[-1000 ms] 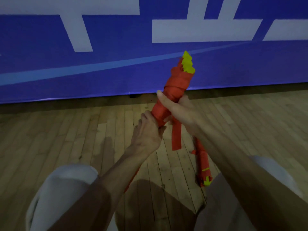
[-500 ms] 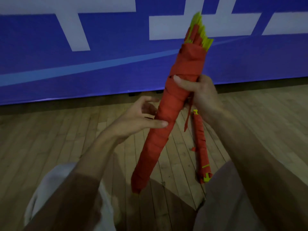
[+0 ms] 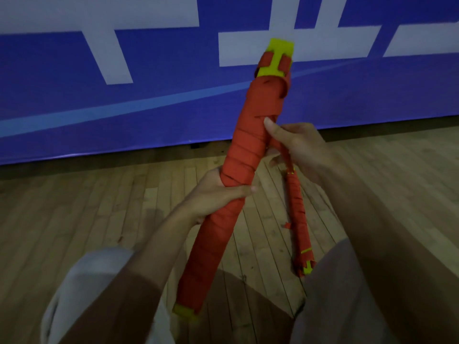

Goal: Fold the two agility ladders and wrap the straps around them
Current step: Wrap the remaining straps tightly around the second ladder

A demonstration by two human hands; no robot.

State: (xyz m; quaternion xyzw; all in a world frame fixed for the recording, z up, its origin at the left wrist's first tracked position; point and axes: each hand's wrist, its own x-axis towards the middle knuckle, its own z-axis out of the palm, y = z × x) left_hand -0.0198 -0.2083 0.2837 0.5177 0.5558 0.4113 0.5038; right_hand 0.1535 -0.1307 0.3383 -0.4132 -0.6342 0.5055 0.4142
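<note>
Tightly strap-wound, the red ladder bundle (image 3: 248, 155) shows yellow ends; left hand (image 3: 216, 194) grips it, right hand (image 3: 300, 147) pinches its strap (image 3: 286, 156).

The held ladder (image 3: 218, 234) at frame centre is red-orange, its strap (image 3: 250, 145) lying in slanting bands, with bright yellow rung ends at top and bottom. The second ladder (image 3: 299, 219), lower right, is the same red-orange with small yellow marks. The banner (image 3: 74, 100) is deep blue with white blocks and a paler blue stripe. The floor (image 3: 74, 207) is tan wood planks.
</note>
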